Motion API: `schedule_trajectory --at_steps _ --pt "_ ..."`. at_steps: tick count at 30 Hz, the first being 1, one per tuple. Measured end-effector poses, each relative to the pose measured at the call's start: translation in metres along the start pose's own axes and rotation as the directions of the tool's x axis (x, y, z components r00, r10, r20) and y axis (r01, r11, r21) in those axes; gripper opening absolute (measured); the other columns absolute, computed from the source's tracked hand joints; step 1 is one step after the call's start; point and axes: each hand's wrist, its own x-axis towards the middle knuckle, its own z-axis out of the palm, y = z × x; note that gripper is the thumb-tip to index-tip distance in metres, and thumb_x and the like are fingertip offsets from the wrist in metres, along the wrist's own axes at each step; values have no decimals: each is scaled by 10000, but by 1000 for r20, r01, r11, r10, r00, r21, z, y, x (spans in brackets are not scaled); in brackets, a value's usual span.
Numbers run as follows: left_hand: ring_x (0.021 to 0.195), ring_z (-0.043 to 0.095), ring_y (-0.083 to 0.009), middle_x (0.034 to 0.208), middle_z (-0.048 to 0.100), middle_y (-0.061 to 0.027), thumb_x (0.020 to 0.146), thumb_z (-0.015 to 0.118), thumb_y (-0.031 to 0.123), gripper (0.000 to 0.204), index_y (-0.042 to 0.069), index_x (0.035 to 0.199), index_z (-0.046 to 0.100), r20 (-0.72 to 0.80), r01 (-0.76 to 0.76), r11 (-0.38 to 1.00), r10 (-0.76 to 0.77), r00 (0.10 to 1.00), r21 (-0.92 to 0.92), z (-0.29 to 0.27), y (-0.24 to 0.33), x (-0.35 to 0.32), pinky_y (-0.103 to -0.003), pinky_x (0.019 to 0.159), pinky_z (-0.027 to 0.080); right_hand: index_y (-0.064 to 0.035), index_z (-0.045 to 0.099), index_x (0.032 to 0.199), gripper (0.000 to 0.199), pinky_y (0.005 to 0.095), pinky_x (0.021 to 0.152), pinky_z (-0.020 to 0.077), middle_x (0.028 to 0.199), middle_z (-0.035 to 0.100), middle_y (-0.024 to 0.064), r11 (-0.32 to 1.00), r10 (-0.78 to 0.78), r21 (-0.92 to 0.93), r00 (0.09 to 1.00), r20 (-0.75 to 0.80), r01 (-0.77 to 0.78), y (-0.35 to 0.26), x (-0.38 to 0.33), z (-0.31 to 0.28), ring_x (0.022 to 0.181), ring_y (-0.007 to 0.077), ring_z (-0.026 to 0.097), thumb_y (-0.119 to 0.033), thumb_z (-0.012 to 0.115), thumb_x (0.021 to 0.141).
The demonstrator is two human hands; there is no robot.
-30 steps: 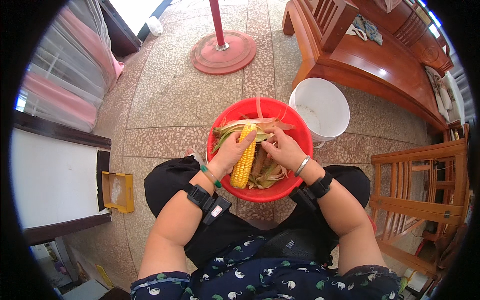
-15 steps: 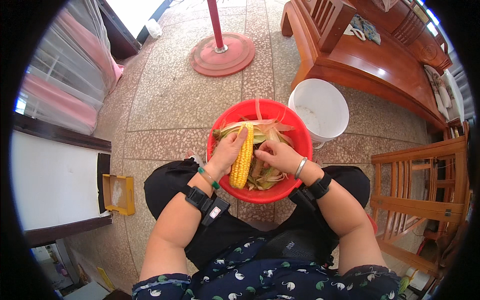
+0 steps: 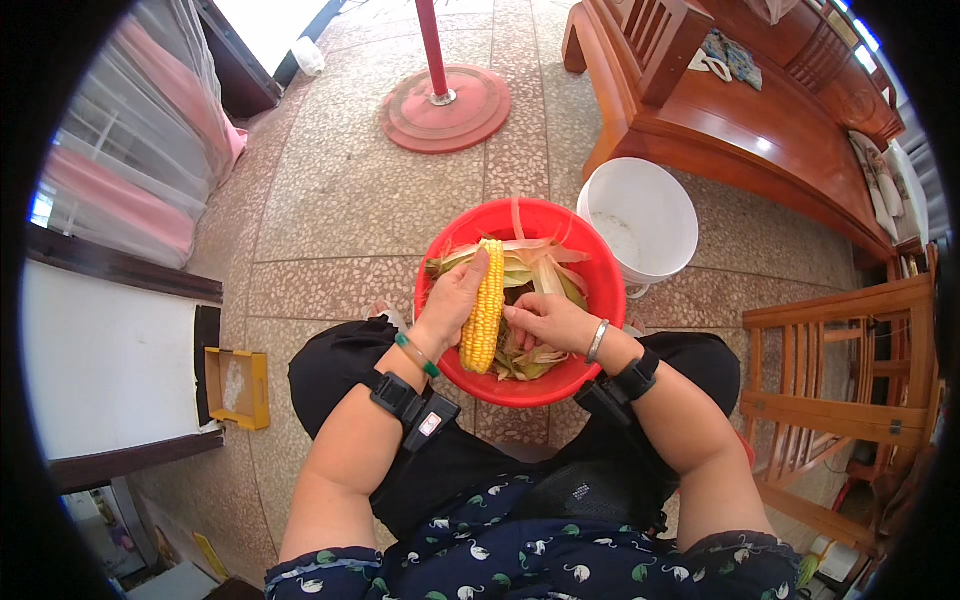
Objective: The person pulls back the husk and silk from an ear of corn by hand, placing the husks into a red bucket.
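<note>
My left hand (image 3: 447, 303) is wrapped round a husked ear of corn (image 3: 485, 318), with the thumb along its upper part. The ear stands nearly lengthwise, its yellow kernels facing up. Close to the cob's right side is my right hand (image 3: 555, 322), its fingers curled and thumb and forefinger near the kernels. Whatever those fingers hold, if anything, is hidden. Both hands are over a red plastic basin (image 3: 603, 268) between my knees. Pale green and pinkish corn husks (image 3: 548, 272) lie heaped in it, partly covered by my hands.
A white bucket (image 3: 655, 235) stands against the basin's far right side. Beyond it is a wooden bench (image 3: 720, 140); a wooden chair (image 3: 840, 405) is at the right. A red round stand base (image 3: 445, 125) rests on the tiled floor ahead. At left lies a yellow tray (image 3: 258, 390).
My right hand has shifted slightly left and down, and its fingers have turned lower beside the cob. The ear of corn has tilted a little in my left hand.
</note>
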Motion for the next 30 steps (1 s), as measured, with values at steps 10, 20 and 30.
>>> schedule_trajectory --at_steps 10,20,30 --pt "652 556 -88 787 568 -23 864 441 477 472 25 974 525 8 -5 1000 5 1000 -29 2 6 -3 -229 585 482 -11 535 816 160 212 523 453 685 569 33 998 -23 68 996 81 18 23 6 3 548 98 532 -171 529 813" --pt "671 541 -82 798 565 -21 869 442 469 466 24 979 527 42 -52 999 53 998 -14 3 -1 0 -217 597 464 -2 547 875 183 215 523 462 696 582 43 987 -33 153 992 -120 51 5 5 2 569 97 552 -173 533 809" --pt "663 573 -145 763 570 -74 856 428 501 524 1 982 517 -55 -92 994 89 995 -56 -3 5 3 -271 623 511 26 584 870 200 255 586 485 738 626 92 977 12 -211 994 111 12 19 2 -4 612 139 603 -138 573 757"
